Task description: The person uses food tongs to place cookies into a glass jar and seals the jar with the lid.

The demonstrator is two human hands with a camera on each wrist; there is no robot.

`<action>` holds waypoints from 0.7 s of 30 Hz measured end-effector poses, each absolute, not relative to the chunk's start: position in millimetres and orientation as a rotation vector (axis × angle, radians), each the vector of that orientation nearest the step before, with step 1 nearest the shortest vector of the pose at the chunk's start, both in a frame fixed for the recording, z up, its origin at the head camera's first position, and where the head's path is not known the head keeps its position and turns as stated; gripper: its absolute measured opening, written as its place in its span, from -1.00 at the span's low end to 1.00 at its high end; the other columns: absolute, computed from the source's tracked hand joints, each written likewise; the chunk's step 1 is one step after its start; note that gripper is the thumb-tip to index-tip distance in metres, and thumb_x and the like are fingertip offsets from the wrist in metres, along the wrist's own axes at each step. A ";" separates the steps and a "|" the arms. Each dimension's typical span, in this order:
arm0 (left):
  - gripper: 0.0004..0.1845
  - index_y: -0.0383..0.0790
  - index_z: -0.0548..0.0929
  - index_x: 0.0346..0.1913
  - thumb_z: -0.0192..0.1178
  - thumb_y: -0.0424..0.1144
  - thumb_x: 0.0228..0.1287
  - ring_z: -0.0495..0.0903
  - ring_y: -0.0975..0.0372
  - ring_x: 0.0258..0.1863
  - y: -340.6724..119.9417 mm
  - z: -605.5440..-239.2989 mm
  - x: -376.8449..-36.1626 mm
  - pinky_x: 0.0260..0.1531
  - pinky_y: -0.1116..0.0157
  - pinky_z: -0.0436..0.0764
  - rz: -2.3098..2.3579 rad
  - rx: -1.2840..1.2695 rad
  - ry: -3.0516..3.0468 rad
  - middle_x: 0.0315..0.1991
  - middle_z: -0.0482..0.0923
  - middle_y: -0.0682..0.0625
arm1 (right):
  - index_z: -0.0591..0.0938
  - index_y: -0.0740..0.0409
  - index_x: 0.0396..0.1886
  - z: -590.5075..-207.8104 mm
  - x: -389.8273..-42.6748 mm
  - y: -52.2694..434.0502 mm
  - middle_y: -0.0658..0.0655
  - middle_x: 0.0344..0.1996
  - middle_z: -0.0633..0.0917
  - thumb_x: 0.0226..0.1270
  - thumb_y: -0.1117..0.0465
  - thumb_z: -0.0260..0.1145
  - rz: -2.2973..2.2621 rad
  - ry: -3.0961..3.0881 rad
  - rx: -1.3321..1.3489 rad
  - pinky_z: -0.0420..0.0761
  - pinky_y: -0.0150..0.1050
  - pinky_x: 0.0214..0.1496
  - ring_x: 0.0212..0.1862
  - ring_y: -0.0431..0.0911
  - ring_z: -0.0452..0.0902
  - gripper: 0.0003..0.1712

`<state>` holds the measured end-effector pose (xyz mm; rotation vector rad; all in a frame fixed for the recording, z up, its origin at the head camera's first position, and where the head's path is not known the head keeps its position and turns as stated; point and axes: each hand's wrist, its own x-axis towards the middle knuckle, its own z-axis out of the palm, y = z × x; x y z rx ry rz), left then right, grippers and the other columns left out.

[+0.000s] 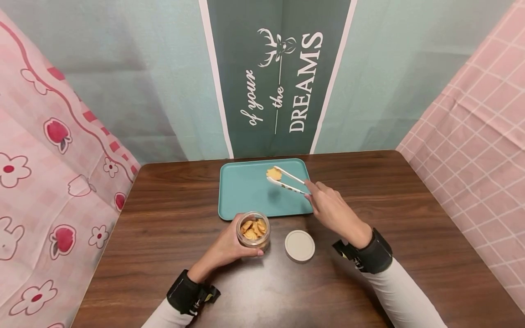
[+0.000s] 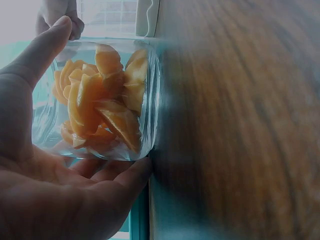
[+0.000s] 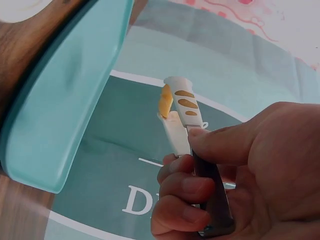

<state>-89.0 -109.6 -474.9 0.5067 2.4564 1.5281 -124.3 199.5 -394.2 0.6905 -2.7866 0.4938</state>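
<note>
My left hand [image 1: 230, 243] grips a clear glass jar [image 2: 155, 100], thumb on one side and fingers round the other. Several yellow-orange ridged cookies [image 1: 253, 228] fill the open jar, which stands on the table before the tray. In my right hand [image 1: 334, 207] is a pair of tongs [image 3: 187, 107] with white tips and dark handles. Between those tips a single yellow cookie [image 1: 274, 174] is pinched, held over the teal tray [image 1: 242, 187]. The right wrist view has this cookie above the tray surface, seen edge-on.
A round off-white lid [image 1: 300, 246] lies on the brown wooden table [image 1: 254, 291], right of the jar. Behind the table hangs a teal and green cloth [image 1: 172, 91] with printed words. Pink cloths [image 1: 61, 182] border the left and right sides.
</note>
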 end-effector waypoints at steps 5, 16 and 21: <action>0.05 -0.13 0.46 0.41 0.79 -0.04 -0.21 0.58 0.18 0.22 -110.0 -475.8 -88.8 0.33 0.05 0.49 1.516 0.512 2.469 0.25 0.58 0.04 | 0.55 0.48 0.29 -389.7 -118.7 197.3 0.11 -0.51 0.44 0.53 0.38 0.32 0.466 -2.769 0.721 0.38 -0.24 -0.53 -0.56 -0.11 0.31 -0.58; 0.06 -0.17 0.45 0.42 0.79 -0.05 -0.20 0.57 0.18 0.23 -110.8 -475.4 -89.8 0.33 0.04 0.49 1.514 0.530 2.467 0.27 0.57 0.01 | 0.56 0.44 0.25 -377.0 -103.9 196.4 0.08 -0.49 0.45 0.48 0.41 0.35 0.473 -2.739 0.826 0.36 -0.29 -0.52 -0.55 -0.15 0.28 -0.60; 0.05 -0.16 0.45 0.42 0.78 -0.05 -0.19 0.57 0.18 0.23 -111.6 -475.9 -88.6 0.33 0.05 0.49 1.510 0.531 2.460 0.27 0.57 0.01 | 0.57 0.41 0.23 -372.2 -95.4 194.9 0.05 -0.47 0.45 0.45 0.44 0.37 0.462 -2.722 0.869 0.41 -0.29 -0.49 -0.53 -0.17 0.30 -0.60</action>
